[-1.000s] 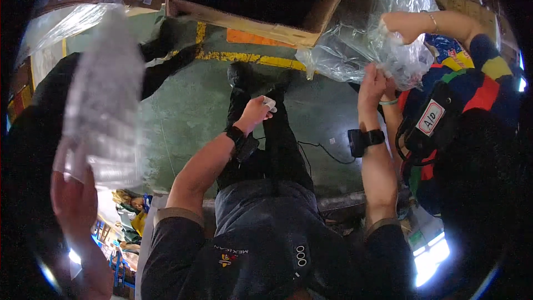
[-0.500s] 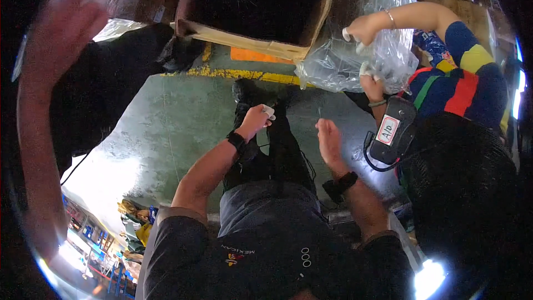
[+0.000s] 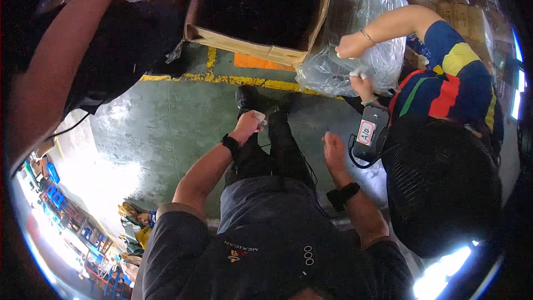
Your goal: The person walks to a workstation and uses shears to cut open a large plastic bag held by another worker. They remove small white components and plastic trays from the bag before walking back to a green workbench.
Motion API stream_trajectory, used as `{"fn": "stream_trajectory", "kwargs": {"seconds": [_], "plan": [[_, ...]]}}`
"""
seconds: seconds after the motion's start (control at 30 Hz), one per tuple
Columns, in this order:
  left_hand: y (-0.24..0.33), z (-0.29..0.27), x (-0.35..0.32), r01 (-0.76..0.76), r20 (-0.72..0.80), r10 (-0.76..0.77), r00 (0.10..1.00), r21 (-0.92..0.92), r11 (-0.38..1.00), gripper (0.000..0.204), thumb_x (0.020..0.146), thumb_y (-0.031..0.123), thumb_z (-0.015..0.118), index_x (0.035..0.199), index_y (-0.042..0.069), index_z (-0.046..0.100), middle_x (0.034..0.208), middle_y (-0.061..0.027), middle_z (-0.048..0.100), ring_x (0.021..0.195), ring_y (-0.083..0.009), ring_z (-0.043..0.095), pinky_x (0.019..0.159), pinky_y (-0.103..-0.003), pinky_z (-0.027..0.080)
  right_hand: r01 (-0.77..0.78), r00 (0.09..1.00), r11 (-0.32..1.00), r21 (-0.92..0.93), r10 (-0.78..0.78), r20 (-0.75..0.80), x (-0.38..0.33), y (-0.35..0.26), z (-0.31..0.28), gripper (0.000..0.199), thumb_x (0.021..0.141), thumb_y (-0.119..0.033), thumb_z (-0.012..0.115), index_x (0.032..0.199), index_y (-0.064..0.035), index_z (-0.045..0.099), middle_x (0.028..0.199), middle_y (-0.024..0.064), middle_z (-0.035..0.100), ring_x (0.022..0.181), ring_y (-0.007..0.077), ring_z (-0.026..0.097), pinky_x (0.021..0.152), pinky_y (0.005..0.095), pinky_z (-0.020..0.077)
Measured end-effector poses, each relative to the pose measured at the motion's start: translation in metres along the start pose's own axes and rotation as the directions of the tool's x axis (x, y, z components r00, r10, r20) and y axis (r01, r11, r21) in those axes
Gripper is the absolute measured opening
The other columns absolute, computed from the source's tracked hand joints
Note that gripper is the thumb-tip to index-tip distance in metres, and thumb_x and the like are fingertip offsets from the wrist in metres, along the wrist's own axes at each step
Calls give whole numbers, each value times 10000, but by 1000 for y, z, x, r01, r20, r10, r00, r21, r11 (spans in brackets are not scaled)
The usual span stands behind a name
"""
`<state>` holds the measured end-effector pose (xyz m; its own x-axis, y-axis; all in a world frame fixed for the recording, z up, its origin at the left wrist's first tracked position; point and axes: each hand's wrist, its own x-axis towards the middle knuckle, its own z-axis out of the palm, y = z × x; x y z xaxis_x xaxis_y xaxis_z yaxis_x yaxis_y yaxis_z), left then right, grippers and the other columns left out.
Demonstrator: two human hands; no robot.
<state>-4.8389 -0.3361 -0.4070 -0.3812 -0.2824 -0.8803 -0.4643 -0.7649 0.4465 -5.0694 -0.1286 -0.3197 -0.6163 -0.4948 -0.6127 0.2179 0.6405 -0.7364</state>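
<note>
One small white piece (image 3: 259,116) at the left hand (image 3: 247,126), fingers curled; right hand (image 3: 334,153) apart, both grips unclear

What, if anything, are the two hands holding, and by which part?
Left hand: small white material shows at its far end; whether worn or held, I can't tell. Right hand: whether it holds anything is unclear.

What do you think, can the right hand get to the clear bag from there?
Probably yes: mostly floor shows between the right hand and the bag, though it would likely have to stretch forward. Another person's hands are on the bag, so they might be partly in the way.
</note>
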Motion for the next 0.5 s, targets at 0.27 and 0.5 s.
{"fn": "stream_trajectory", "kwargs": {"seconds": [0.27,0.5], "plan": [[2,-6,-2,37,-13,-37,999,-47,998,202,911,188,568,1007,14,603,822,-68,661,600,-117,585,545,-252,479,3,998,971,-239,13,63,-20,-19,18,359,963,-383,521,816,-63,594,598,-65,397,549,41,367,497,240,296],[1,-18,-2,15,-13,-15,1000,-11,1000,210,910,168,557,1042,11,601,852,-76,660,626,-125,596,572,-263,482,-33,999,960,-277,40,17,-28,-36,34,347,952,-355,539,813,-42,595,615,-55,425,573,50,395,513,244,312]]}}
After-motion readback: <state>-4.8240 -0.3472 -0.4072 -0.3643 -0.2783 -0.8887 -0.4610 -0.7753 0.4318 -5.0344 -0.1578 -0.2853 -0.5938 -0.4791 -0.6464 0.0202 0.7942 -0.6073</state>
